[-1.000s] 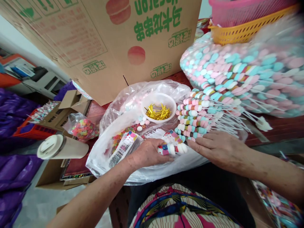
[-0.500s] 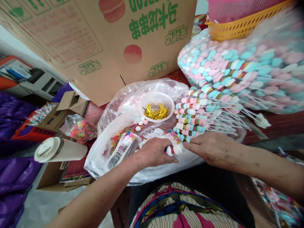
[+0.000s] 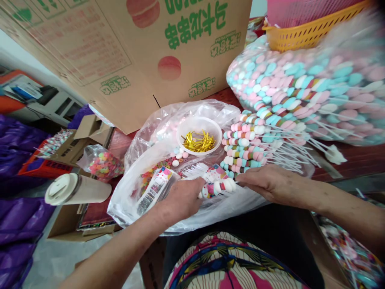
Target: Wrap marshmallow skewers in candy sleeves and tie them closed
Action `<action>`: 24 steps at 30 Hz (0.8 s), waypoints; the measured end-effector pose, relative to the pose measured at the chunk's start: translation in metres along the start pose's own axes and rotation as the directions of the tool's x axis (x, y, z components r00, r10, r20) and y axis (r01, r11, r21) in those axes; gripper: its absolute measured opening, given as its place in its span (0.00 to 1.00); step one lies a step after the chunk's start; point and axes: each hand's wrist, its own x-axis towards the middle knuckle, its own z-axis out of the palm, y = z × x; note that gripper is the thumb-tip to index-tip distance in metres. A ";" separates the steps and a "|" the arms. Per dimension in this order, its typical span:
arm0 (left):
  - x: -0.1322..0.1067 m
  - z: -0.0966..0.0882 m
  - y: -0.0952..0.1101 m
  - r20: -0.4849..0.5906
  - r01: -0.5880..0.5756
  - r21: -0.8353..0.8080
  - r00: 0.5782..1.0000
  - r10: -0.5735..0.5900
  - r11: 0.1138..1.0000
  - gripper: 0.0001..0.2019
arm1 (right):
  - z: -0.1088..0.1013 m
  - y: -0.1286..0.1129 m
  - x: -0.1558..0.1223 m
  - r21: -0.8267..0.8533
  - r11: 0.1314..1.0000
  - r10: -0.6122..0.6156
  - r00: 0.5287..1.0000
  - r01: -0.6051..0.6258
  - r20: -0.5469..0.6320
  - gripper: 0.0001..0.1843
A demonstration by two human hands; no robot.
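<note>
Between my hands is a marshmallow skewer point(image 3: 226, 185), its white and pink pieces partly inside a small printed wrapper bag point(image 3: 207, 191). My left hand point(image 3: 185, 197) is closed on the far end of that bag. At the skewer's other end my right hand point(image 3: 267, 182) is closed, fingertips together at the stick, most of which the hand hides. Just beyond the right hand lie rows of pink, white and blue marshmallow skewers point(image 3: 243, 154), sticks pointing right. Left of my left hand rests a stack of printed wrapper bags point(image 3: 156, 190).
A white bowl point(image 3: 215, 126) of gold twist ties point(image 3: 198, 141) stands on a clear plastic sheet point(image 3: 126, 200). Behind is a large cardboard box point(image 3: 135, 64). A big bag of marshmallows point(image 3: 279, 76) fills the right, below a yellow basket point(image 3: 300, 36). A white cup point(image 3: 87, 190) stands left.
My left hand has moved slightly left and down, and more of the printed wrapper bag now shows around the skewer. My right hand has shifted a little right.
</note>
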 end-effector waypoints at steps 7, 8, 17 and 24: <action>0.005 -0.008 -0.022 0.307 -0.091 -0.696 0.859 0.409 0.712 0.14 | -0.015 0.007 -0.004 -0.415 0.894 -0.280 0.934 0.170 -0.220 0.19; 0.005 -0.009 -0.023 0.326 -0.062 -0.732 0.843 0.429 0.679 0.15 | -0.018 0.007 -0.005 -0.421 0.892 -0.280 0.933 0.166 -0.225 0.19; 0.005 -0.008 -0.021 0.175 -0.122 -0.610 0.943 0.284 0.783 0.13 | -0.013 -0.004 -0.004 -0.388 0.902 -0.297 0.924 0.189 -0.240 0.20; 0.007 -0.003 -0.009 0.060 -0.114 -0.283 0.989 0.136 0.952 0.15 | -0.009 -0.013 0.001 -0.167 0.979 -0.135 0.988 0.121 -0.077 0.21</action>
